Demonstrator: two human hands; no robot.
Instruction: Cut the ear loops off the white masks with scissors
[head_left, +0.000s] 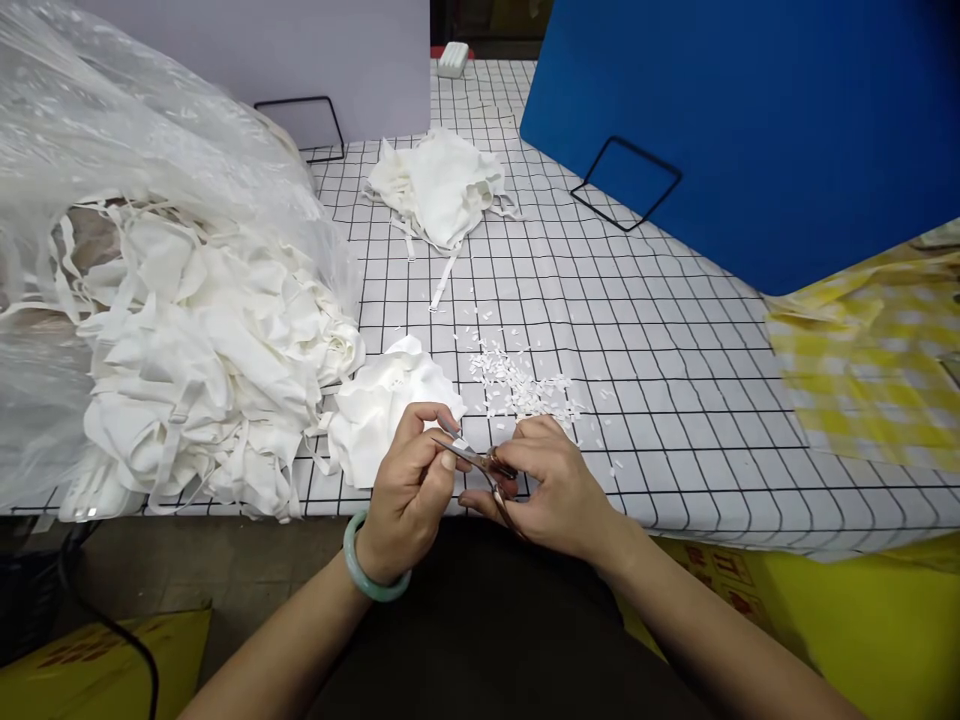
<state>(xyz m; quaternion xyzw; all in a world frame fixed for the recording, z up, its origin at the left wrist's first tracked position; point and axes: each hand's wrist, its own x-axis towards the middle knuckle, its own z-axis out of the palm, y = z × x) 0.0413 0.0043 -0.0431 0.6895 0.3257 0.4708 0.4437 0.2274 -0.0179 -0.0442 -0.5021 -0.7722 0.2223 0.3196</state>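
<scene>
My right hand (pixel 551 485) grips a pair of scissors (pixel 491 470) by the handles, the blades pointing left. Between the blades shows a small end of white strap (pixel 459 443). My left hand (pixel 420 475), with a green bangle (pixel 365 580) on the wrist, pinches the white piece at the blade tips. A white fabric garment (pixel 394 395) lies on the table just behind my left hand; whether the strap belongs to it is hidden by my fingers. Many small white snippets (pixel 517 380) are scattered beyond my right hand.
A large heap of white garments (pixel 217 350) spills from a clear plastic bag (pixel 150 110) at left. Another small white pile (pixel 442 190) lies farther back on the checked tablecloth (pixel 637 330). A blue board (pixel 750 120), its wire stand (pixel 626 185) and yellow checked cloth (pixel 870 360) occupy the right.
</scene>
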